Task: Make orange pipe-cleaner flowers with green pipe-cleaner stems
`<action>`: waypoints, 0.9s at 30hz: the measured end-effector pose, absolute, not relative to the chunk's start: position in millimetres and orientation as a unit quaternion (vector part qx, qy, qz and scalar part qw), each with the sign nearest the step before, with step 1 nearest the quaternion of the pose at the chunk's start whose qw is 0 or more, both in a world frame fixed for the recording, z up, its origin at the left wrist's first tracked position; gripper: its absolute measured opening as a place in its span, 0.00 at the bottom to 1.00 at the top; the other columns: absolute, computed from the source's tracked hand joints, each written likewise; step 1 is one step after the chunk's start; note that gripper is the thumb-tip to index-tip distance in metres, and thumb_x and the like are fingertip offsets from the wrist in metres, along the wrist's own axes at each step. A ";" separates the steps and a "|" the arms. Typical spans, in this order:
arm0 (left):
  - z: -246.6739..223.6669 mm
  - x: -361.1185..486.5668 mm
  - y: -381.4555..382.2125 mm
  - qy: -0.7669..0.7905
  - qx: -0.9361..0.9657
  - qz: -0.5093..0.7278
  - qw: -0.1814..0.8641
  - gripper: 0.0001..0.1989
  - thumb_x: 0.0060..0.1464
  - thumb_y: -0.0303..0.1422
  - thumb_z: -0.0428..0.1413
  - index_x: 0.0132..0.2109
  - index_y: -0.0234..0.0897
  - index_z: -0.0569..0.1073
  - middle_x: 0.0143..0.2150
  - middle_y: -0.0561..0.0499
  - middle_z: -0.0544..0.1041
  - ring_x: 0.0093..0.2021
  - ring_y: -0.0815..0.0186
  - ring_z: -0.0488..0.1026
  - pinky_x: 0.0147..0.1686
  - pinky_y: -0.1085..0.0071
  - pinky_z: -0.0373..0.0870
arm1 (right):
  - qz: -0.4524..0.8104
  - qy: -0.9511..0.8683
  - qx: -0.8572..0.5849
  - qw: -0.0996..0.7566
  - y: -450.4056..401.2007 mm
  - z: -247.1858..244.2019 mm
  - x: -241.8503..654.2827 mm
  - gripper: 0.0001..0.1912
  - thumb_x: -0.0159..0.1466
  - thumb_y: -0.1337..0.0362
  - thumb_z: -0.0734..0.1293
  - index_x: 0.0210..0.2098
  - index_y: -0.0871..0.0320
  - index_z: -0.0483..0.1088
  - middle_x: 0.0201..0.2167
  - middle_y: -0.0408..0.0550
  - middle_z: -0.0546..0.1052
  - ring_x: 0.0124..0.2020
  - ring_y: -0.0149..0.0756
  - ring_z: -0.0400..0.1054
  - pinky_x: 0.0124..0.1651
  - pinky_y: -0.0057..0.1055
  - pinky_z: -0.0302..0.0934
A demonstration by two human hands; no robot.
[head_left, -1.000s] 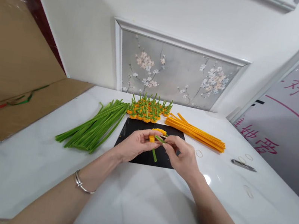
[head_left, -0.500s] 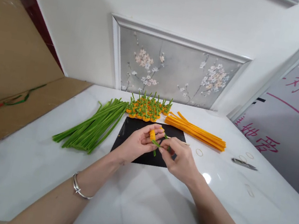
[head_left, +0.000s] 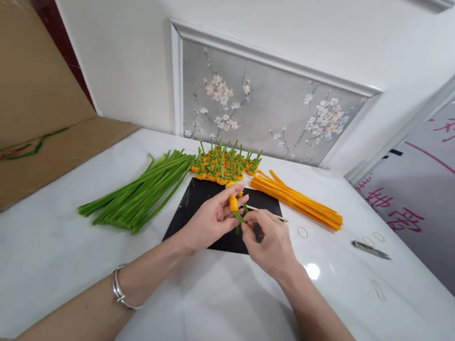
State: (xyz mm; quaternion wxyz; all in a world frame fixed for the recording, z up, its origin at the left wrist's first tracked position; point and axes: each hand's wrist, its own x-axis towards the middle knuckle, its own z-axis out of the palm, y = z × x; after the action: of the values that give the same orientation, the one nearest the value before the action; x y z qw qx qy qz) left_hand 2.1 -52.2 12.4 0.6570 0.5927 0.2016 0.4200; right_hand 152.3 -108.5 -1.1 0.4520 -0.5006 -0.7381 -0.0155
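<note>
My left hand [head_left: 212, 214] is closed round a coiled orange pipe cleaner [head_left: 233, 202], its coils showing between thumb and fingers. A green pipe cleaner [head_left: 239, 217] runs out from the coil's lower end. My right hand [head_left: 269, 240] pinches that green piece between thumb and forefinger, close to the left fingertips. Both hands are over a black mat [head_left: 198, 193]. A thin wooden stick [head_left: 274, 215] lies behind the right fingers, partly hidden by them.
Green pipe cleaners [head_left: 138, 191] are piled on the left of the white table [head_left: 207, 300]. Several orange pieces with green stems [head_left: 224, 164] stand behind the mat. Orange pipe cleaners [head_left: 298, 201] lie at the right, with pliers or snips [head_left: 370, 249] and rubber bands [head_left: 303, 232] beyond.
The orange coil has tilted, so more of it shows in my left hand. My right fingers have shifted slightly left with the green piece, and more of the stick shows.
</note>
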 end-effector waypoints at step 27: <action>9.5 -13.7 -38.7 0.239 0.808 0.293 0.452 0.11 0.60 0.36 0.50 0.42 0.36 0.74 0.34 0.50 0.74 0.32 0.68 0.69 0.34 0.74 0.65 | 0.071 -0.773 -0.452 0.439 -109.2 11.2 178.4 0.09 0.66 0.69 0.59 0.34 0.56 0.70 0.31 0.48 0.72 0.34 0.34 0.66 0.37 0.30 0.62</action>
State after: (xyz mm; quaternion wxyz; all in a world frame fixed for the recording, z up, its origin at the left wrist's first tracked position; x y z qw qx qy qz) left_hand -13.7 -38.7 9.5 0.4516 0.8081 0.2386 0.2934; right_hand 178.4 -109.2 11.2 0.4388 -0.4519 -0.7734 0.0709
